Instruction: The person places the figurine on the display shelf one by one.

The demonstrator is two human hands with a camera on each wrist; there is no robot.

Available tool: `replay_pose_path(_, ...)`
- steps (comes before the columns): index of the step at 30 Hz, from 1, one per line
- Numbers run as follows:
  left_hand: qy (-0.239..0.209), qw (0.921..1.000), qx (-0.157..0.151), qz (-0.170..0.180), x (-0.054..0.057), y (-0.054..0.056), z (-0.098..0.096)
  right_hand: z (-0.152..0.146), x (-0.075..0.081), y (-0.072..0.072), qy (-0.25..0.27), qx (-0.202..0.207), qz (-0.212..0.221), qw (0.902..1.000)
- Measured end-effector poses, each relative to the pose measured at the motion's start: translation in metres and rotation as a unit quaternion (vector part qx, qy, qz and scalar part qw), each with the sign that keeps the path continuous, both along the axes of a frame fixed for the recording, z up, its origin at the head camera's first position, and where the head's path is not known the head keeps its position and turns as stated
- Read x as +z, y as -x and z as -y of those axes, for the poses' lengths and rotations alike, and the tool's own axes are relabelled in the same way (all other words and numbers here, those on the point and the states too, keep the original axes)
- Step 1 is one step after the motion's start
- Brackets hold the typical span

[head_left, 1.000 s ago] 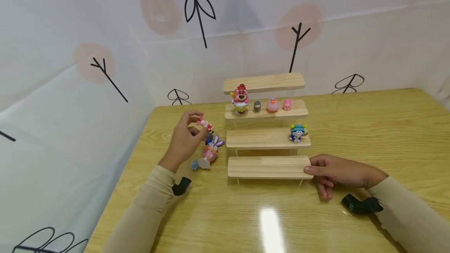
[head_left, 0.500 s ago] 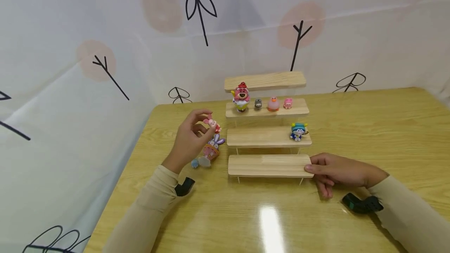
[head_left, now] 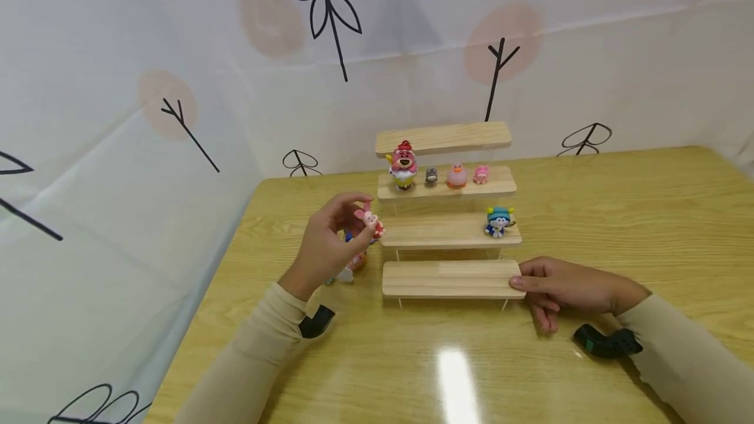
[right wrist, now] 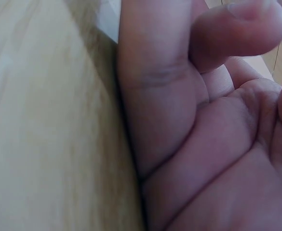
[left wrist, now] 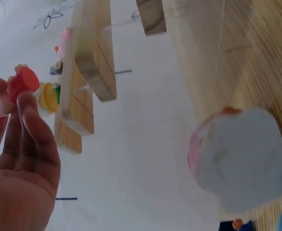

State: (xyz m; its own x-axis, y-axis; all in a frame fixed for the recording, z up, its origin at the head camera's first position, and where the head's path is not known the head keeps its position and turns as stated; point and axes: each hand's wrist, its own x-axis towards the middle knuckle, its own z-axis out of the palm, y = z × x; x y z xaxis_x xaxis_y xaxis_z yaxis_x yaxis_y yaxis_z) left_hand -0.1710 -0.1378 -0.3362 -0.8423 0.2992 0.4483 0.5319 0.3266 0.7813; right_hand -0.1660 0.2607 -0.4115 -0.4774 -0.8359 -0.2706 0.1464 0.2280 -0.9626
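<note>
My left hand (head_left: 331, 237) pinches a small piglet figurine (head_left: 370, 218) in red clothes between thumb and fingers, at the left end of a tiered wooden display stand (head_left: 448, 233). The left wrist view shows its round red base (left wrist: 25, 80) from below. My right hand (head_left: 574, 288) holds the right end of the lowest step (head_left: 450, 279), thumb on top; its palm (right wrist: 213, 154) fills much of the right wrist view, beside the tabletop. Beneath the left hand lies a rabbit figurine (head_left: 357, 260), mostly hidden, its pale scalloped base (left wrist: 247, 161) facing the left wrist camera.
A blue-capped figurine (head_left: 499, 222) stands at the right of the second-lowest step. Above it are a pink bear (head_left: 403, 167), a grey figure (head_left: 431, 176), a pink duck (head_left: 456, 177) and a small pink figure (head_left: 481, 175). A patterned cloth (head_left: 412, 84) hangs behind the table.
My left hand has carried the piglet figurine rightward and slightly toward me, from over the lying figurines to the stand's left edge. The right hand stays on the lowest step.
</note>
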Motion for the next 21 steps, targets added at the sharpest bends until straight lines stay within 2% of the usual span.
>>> replay_pose_path(4,0.026,0.9994,-0.015,-0.016,0.001,-0.003,-0.008,0.0,0.0,0.002,-0.007,0.0,-0.004,1.0)
replay_pose_path(10,0.036,0.9967,-0.054,-0.049,0.002,0.001,-0.022,-0.001,0.0,0.001,-0.002,-0.001,-0.003,1.0)
replay_pose_path(21,0.069,0.9921,-0.095,-0.045,0.005,0.006,-0.054,-0.001,-0.001,0.001,0.001,-0.001,0.0,1.0)
